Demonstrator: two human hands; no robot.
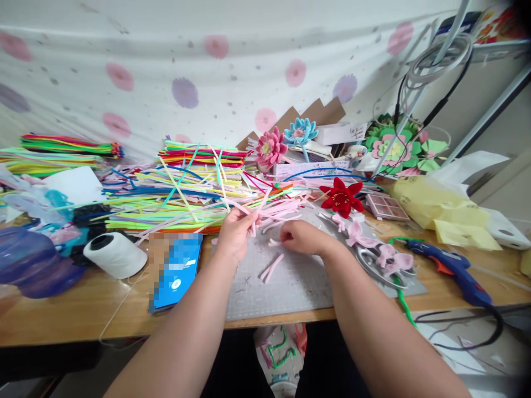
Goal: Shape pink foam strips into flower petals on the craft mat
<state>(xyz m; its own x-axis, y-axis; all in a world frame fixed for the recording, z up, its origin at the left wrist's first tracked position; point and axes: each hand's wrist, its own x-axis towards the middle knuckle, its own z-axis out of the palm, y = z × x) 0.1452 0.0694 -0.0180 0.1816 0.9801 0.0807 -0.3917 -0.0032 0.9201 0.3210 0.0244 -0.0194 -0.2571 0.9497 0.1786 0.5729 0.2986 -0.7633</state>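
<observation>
My left hand (236, 232) is closed in a pinch on light pink pipe cleaners (254, 228), whose ends stick out past the thumb. To its right, low over the grey cutting mat (286, 298), my right hand (306, 237) has its fingers curled down. A short pink pipe cleaner piece (274, 242) pokes out at those fingertips, which partly hide it. Nearer me, a couple of cut pink pieces (271, 268) lie on the mat. Beyond both hands, more long pink pipe cleaners (286, 209) are spread loosely.
Bundles of coloured pipe cleaners (166, 221) line the back. At left are a white thread spool (116, 255) and a phone (178, 271). To the right lie a red flower (342, 198), pink bent shapes (385, 257) over scissors (369, 262), and a blue glue gun (452, 268).
</observation>
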